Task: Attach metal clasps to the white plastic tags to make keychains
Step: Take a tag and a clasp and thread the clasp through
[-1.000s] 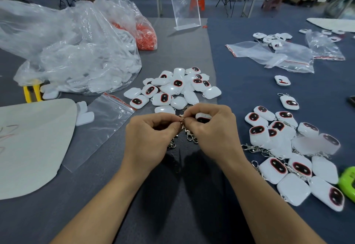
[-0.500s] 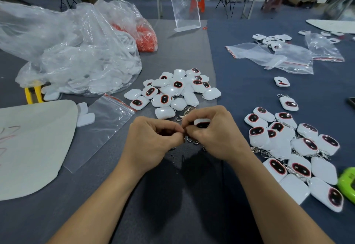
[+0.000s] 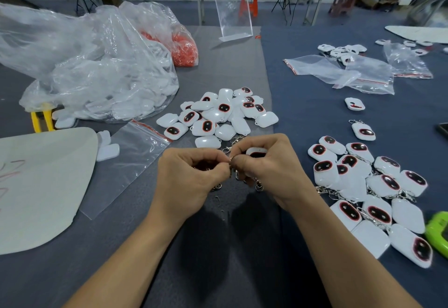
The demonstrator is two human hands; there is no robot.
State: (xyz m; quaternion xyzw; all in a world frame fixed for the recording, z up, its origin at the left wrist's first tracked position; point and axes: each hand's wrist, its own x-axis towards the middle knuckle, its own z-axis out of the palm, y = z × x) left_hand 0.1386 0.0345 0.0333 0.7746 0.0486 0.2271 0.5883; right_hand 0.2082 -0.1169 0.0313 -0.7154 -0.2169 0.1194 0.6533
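The hands meet fingertip to fingertip. The left hand pinches a metal clasp, and the right hand grips a white tag that peeks out above its knuckles. This pair looks mid-joining, not yet done. To the right of the grip lies a heap of finished keychains with clasps showing. Just beyond the grip sits a pile of bare tags. A bag far to the left seems to hold more, so much work likely remains.

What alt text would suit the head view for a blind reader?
A left hand and right hand pinch a metal clasp between them over a grey table; the right also holds a white tag. Loose tags lie beyond, finished keychains to the right.
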